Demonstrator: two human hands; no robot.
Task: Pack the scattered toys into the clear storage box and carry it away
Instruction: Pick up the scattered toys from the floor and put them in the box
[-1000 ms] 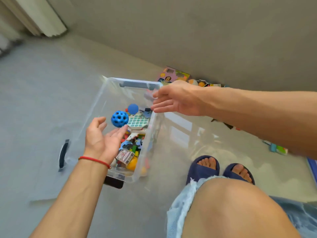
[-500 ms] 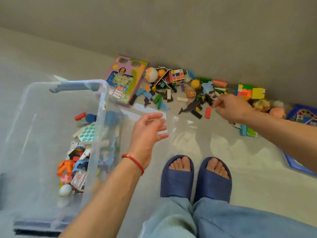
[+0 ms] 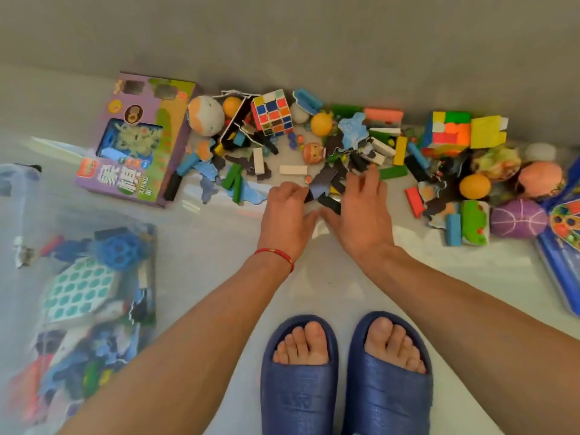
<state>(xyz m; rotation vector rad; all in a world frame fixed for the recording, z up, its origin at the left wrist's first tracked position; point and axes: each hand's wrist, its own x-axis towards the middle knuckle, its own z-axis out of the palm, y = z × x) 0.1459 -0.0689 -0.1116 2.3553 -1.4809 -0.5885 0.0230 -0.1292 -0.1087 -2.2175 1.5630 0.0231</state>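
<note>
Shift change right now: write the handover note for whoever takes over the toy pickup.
Left hand: fingers curled onto dark flat pieces at the near edge of the pile; whether it grips one is unclear.
Right hand: fingers spread, pressing on the same pieces.
Clear storage box: on the floor to the left, partly filled; the blue holed ball is inside.
Done: some toys packed.
Left: most of the pile along the wall, including the puzzle cube, purple toy box, orange balls, purple ball; then carry the box away.
</note>
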